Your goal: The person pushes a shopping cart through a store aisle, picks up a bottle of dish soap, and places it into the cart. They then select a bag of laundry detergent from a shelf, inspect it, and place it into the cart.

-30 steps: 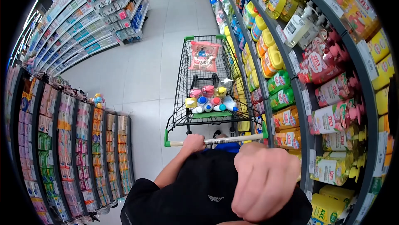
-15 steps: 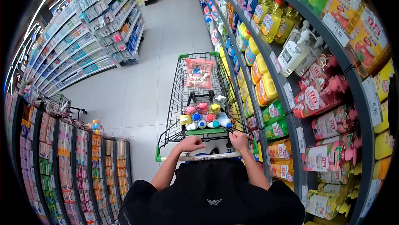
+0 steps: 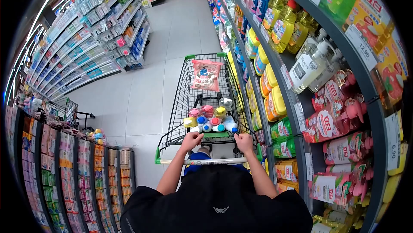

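Note:
Both forearms lie across the white handle (image 3: pixel 215 161) of a shopping cart (image 3: pixel 174 116), which has green corners. My left hand (image 3: pixel 192 141) is curled closed ahead of the handle, near the left end of the green strip (image 3: pixel 216 135) at the cart's rear. Level with it, my right hand (image 3: pixel 244 142) is closed in a fist near the strip's right end. Nothing shows in either hand. Just beyond them, several bottles with coloured caps (image 3: pixel 207 127) lie grouped in the cart. A pink printed bag (image 3: pixel 206 75) lies toward its front.
Tall shelves (image 3: pixel 301 104) of bottled cleaning products run close along the cart's right side. Low racks (image 3: pixel 99 177) of packaged goods stand at left, with another cart (image 3: pixel 66 110) behind them. A shelf unit (image 3: pixel 92 30) stands farther left. Grey tiled floor (image 3: pixel 180 22) stretches ahead.
The right-hand shelf goods and the left racks have shifted slightly nearer in view as the cart moves forward. Both hands reach slightly farther past the handle; the left fingers are more curled.

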The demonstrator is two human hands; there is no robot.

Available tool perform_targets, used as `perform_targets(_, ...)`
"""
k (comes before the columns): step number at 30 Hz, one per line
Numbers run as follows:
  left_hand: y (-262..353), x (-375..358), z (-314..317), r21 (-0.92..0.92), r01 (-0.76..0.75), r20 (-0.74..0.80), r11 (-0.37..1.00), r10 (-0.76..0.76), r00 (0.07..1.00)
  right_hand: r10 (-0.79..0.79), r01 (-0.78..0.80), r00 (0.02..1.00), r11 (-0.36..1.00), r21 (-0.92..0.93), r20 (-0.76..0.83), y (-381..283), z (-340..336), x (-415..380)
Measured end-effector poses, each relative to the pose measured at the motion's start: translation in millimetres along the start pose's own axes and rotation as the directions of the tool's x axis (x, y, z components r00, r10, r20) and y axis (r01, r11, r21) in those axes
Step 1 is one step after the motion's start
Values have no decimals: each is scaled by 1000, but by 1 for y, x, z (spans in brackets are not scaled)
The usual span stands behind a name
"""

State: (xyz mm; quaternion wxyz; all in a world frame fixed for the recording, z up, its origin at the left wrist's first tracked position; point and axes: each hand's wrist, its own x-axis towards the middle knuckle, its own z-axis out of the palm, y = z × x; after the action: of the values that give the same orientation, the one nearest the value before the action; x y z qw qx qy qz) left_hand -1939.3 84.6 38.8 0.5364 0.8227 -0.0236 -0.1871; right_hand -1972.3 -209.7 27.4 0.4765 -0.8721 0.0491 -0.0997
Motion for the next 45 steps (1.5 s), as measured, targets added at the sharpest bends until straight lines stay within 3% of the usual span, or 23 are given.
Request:
perform_targets(6, 1, 24, -6, 67, -60, -1, 996, 60, 998, -48, 47, 999, 998, -32, -23, 9, 13, 25)
perform_targets(22, 12, 70, -29, 108, -97, -37, 989, 102, 994, 38, -31, 997, 994, -102, 67, 9, 34, 76)
perform_targets(29, 20, 87, -34, 234, -113, -28, 966, 123, 992, 40, -32, 996, 994, -101, 79, 9, 36, 91)
perform_targets(45, 10, 100, -36, 178, -115, -52, 977, 127, 991, 86, -71, 991, 988, -139, 106, 17, 42, 102)
